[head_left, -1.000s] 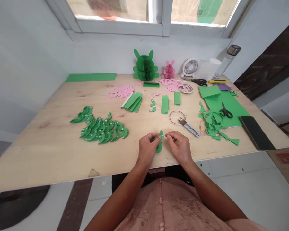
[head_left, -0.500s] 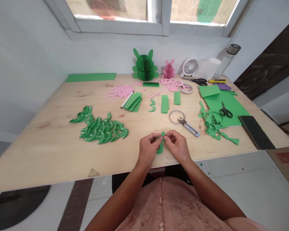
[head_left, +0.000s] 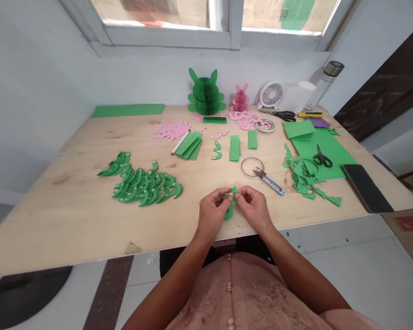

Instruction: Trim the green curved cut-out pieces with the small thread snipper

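Near the table's front edge, my left hand (head_left: 211, 211) and my right hand (head_left: 255, 209) pinch a small green paper piece (head_left: 229, 213) between them, its tip showing above the fingertips and a rounded part hanging below. Just beyond my hands lie blue-handled thread snips (head_left: 271, 182) and a roll of tape (head_left: 252, 167). A wavy green cutout (head_left: 216, 150) with white strips on it rests farther back, beside folded green papers (head_left: 234, 148). To the left is a heap of curved green pieces (head_left: 146, 185).
Green scraps (head_left: 304, 176), black scissors (head_left: 322, 158) and a phone (head_left: 366, 189) are at the right. Pink cutouts (head_left: 172, 131) lie farther back. A green paper figure (head_left: 206, 96), pink figure (head_left: 240, 99), fan (head_left: 271, 95) and bottle (head_left: 325, 86) stand by the wall.
The tip of the green piece has shifted slightly right and up between my fingertips. Both hands stay in nearly the same place, and the camera view has moved slightly.
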The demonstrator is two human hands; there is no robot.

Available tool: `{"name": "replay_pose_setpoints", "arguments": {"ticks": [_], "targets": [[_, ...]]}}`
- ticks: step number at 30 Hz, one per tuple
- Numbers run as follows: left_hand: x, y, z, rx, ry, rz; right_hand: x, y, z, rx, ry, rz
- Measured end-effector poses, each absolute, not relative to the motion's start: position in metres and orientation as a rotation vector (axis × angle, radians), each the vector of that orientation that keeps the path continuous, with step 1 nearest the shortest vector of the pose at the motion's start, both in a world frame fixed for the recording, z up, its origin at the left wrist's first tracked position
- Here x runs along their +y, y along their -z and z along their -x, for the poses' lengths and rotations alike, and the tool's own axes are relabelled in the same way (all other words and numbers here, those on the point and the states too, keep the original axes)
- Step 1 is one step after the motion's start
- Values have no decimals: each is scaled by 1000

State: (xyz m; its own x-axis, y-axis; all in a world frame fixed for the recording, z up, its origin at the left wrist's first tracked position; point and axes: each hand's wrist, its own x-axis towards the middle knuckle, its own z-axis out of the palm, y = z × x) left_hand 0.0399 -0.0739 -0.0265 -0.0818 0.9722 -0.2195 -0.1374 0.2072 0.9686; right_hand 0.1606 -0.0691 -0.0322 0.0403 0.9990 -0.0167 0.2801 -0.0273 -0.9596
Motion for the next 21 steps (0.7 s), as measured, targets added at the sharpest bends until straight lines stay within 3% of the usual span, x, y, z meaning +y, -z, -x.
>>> {"name": "replay_pose_setpoints", "arguments": {"ticks": [21], "targets": [[-83, 18, -22, 1206, -925, -894, -61, 25, -169, -1443, -1102, 1397]]}}
